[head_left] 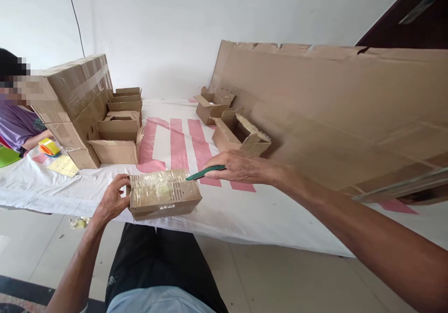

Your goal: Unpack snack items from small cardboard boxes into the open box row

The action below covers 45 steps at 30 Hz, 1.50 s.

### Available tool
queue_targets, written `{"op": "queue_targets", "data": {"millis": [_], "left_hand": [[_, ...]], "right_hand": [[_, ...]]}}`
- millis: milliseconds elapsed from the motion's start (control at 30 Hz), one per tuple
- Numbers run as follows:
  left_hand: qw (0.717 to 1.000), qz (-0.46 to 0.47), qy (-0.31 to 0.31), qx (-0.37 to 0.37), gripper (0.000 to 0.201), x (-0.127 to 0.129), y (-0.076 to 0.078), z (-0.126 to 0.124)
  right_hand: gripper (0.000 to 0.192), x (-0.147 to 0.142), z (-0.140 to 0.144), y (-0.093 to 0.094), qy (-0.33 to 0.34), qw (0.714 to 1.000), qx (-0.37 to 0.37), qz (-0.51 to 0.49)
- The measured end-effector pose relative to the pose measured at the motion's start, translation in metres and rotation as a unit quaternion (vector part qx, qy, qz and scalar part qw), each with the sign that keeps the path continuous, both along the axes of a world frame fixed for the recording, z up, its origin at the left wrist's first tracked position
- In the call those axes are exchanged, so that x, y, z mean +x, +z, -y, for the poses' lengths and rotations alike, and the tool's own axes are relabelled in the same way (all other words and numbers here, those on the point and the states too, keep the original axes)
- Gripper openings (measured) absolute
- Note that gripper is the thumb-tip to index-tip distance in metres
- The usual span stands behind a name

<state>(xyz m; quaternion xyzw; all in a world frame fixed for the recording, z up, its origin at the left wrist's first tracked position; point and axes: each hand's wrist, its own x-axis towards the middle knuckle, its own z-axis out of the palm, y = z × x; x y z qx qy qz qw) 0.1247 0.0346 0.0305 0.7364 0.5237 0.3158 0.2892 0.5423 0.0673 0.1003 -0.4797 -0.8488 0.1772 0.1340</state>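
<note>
A small closed cardboard box (166, 205) with clear tape over its top lies near the table's front edge. My left hand (115, 196) grips its left end, fingers bent around the corner. In my right hand (236, 167) is a slim green box cutter (205, 172), its tip at the right part of the taped top. The blade itself is too small to make out. Past my right hand stands an open cardboard box (227, 138) with raised flaps, and behind it another open box (210, 110).
Stacked taped boxes (77, 103) stand at the left, with open boxes (117, 147) beside them. A tape roll (49, 148) lies near a person (17, 121) at the left. A large cardboard sheet (332, 112) leans at the right. White cloth (245, 219) covers the table.
</note>
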Motion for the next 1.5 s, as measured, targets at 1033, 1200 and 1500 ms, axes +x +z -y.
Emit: {"op": "queue_targets", "data": {"millis": [1033,1200,1500], "left_hand": [[0.998,0.052,-0.017,0.018,0.059,-0.034,0.01,-0.001],[0.999,0.05,0.003,0.009,0.062,-0.043,0.005,0.001],[0.998,0.059,0.0,0.016,0.06,-0.038,0.001,0.0]], "right_hand": [[0.052,-0.118,0.07,-0.15,-0.099,0.885,-0.006,-0.455],[0.053,-0.122,0.058,-0.138,-0.108,0.897,0.086,-0.421],[0.028,-0.113,0.053,-0.091,-0.056,0.92,0.149,-0.357]]}}
